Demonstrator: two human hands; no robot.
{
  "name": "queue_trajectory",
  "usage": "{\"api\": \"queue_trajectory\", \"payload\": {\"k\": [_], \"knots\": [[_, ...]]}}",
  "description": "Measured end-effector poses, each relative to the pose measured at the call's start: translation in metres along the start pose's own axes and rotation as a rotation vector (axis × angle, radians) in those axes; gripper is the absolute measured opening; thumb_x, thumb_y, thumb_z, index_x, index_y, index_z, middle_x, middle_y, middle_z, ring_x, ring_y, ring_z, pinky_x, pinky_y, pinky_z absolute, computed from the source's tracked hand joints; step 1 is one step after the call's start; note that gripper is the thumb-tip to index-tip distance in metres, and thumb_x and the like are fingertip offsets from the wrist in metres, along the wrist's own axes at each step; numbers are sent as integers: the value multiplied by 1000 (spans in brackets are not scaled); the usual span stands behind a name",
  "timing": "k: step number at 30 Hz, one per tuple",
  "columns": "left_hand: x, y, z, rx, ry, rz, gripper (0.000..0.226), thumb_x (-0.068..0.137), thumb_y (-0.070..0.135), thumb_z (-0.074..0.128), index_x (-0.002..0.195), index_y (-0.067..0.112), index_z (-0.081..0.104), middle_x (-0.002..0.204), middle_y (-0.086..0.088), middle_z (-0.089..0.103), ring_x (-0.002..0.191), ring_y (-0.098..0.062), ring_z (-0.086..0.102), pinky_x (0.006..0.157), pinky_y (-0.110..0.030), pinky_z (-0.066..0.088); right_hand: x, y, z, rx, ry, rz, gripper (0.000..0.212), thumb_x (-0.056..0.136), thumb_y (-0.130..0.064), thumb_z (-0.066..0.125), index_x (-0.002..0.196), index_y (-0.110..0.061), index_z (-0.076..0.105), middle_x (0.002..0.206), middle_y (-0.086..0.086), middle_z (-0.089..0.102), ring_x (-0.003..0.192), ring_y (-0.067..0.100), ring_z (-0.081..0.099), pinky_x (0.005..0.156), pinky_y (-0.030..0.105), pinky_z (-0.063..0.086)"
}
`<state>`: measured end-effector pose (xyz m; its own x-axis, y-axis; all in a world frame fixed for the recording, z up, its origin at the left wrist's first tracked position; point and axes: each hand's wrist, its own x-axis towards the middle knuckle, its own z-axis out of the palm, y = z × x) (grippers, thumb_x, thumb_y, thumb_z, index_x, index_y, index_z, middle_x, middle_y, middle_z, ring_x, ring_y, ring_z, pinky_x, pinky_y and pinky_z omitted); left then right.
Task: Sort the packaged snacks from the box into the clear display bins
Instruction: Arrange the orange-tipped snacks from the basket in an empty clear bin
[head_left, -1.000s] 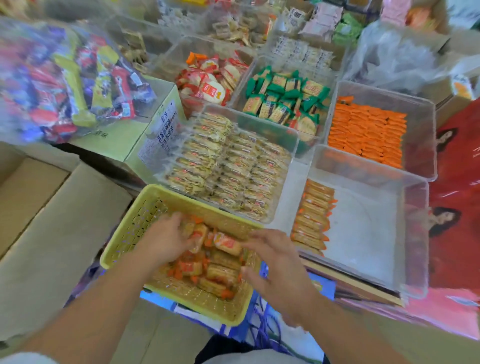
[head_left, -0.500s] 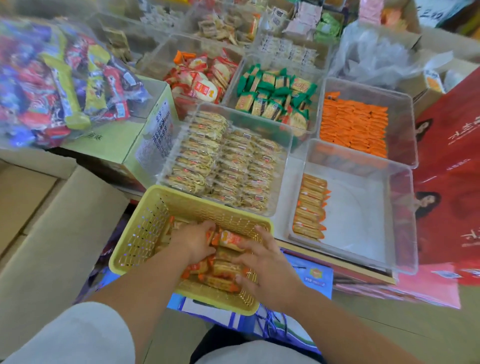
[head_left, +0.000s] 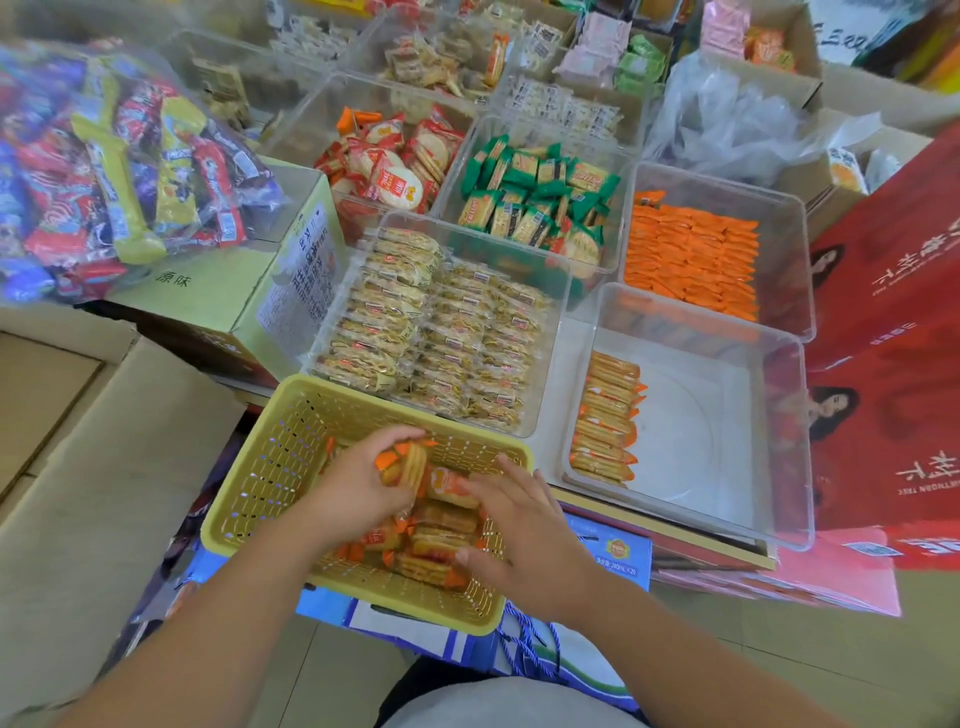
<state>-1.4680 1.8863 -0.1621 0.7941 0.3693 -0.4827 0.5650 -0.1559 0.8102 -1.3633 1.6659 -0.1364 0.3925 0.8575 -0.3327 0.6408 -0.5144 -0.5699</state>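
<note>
Yellow basket (head_left: 270, 499): perforated plastic, at 6 o'clock in the view, sitting over a blue carton (head_left: 613, 558).
Packets (head_left: 441, 530): orange-ended cracker packs heaped in the basket's 3 o'clock half.
Left hand (head_left: 353, 488): fingers curled round a stack (head_left: 405, 465) of the packs, held on edge at the heap's 11 o'clock.
Right hand (head_left: 524, 525): fingers spread, palm down on the heap, thumb toward the basket's near wall.
Near bin (head_left: 753, 467): clear plastic, just beside the basket at its 2 o'clock; one row (head_left: 605, 415) of the same packs lines its 9 o'clock wall.
Biscuit bin (head_left: 557, 338): at the basket's 12 o'clock, packed with rows of pale, clear-wrapped biscuits.
Orange bin (head_left: 784, 249): at 1 o'clock in the view, stacked with flat orange wrappers.
Far bins: green packs (head_left: 535, 192) and red-and-white packs (head_left: 395, 161) side by side at 12 o'clock.
Sweets bag (head_left: 104, 171): clear, mixed bright wrappers, at 10 o'clock on a green carton (head_left: 223, 291).
Red boxes (head_left: 893, 312): printed, along the 3 o'clock edge.
Cardboard box (head_left: 104, 467): plain brown flaps at 9 o'clock.
</note>
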Motion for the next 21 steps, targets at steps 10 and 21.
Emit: {"api": "queue_trajectory", "payload": {"k": [10,21], "knots": [[-34,92,77,-949,222,25,62,66,2,77,117,35,68,89,-12,70,78,-27,60,66,-38,52,-11,-7,-66,260,245,-162,68,93,-52,62,152,-34,35,145,-17,41,134,1,36,110,19,32],[3,175,175,-1138,333,-47,23,87,18,67,108,27,71,86,-11,71,72,-27,70,65,-46,59,-31,104,-121,231,274,-261,66,91,-51,62,150,-30,45,143,-7,50,129,15,46,107,31,40]]}}
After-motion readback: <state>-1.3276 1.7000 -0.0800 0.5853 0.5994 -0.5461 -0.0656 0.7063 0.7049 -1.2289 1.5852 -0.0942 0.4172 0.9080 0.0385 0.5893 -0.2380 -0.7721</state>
